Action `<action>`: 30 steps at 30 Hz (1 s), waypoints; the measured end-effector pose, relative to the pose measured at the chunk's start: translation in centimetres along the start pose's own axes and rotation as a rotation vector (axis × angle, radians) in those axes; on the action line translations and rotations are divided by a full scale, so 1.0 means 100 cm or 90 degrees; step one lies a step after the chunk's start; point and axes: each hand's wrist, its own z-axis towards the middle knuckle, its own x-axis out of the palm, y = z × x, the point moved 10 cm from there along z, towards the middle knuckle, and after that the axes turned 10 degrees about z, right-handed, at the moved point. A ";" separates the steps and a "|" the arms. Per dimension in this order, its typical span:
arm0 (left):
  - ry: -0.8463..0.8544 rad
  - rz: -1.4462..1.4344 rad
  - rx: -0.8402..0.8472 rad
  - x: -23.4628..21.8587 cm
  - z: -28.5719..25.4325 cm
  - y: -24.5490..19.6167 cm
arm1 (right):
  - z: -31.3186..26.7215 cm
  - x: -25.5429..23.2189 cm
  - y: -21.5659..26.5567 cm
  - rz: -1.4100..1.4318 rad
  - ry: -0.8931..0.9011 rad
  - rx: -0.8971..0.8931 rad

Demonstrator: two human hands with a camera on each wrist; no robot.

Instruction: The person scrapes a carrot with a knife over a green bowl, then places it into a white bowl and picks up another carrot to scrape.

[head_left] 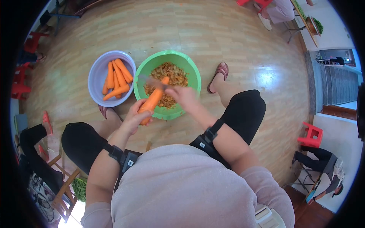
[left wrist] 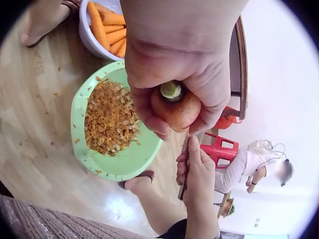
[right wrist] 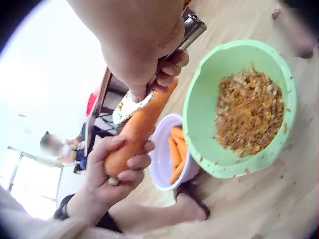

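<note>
Left-hand (head_left: 134, 116) grip clamped round the stem end of a carrot (head_left: 151, 102), tip angled over the green basin (head_left: 143, 71), apparently to steady it and let loose bits fall inside. Right-hand (head_left: 184, 98) grip clamped on the knife (right wrist: 127, 110), blade against the carrot above the green basin; purple basin (head_left: 94, 81) of spare carrots (head_left: 123, 71) beside the green basin, likely for easy reach.

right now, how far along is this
Partway, probably. Done: scraps heaped in the green basin. In hand: one carrot, left hand gripping, right hand holding a blade to it. Left: finishing that one; whether the carrots in the lilac basin are done, I can't tell.
</note>
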 end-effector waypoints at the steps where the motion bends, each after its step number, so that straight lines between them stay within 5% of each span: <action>1: 0.004 0.001 0.000 0.000 0.001 0.002 | 0.005 -0.013 -0.018 -0.053 -0.013 0.068; 6: 0.023 -0.004 0.005 -0.001 0.003 0.006 | 0.001 -0.028 -0.029 -0.100 -0.038 0.146; 8: 0.016 -0.013 0.003 -0.003 0.005 0.009 | -0.004 -0.014 0.003 0.019 -0.018 0.039; 12: -0.007 -0.005 -0.020 -0.006 0.007 0.014 | -0.015 0.013 0.032 0.015 0.077 0.000; 20: 0.000 0.041 0.004 -0.004 0.003 0.010 | 0.001 -0.017 -0.042 -0.086 -0.020 0.140; 23: -0.022 0.032 0.005 -0.009 0.006 0.010 | -0.001 -0.012 -0.021 -0.015 -0.017 0.094; 30: -0.057 0.045 -0.036 -0.016 0.007 0.019 | -0.014 0.027 0.033 0.005 0.165 0.009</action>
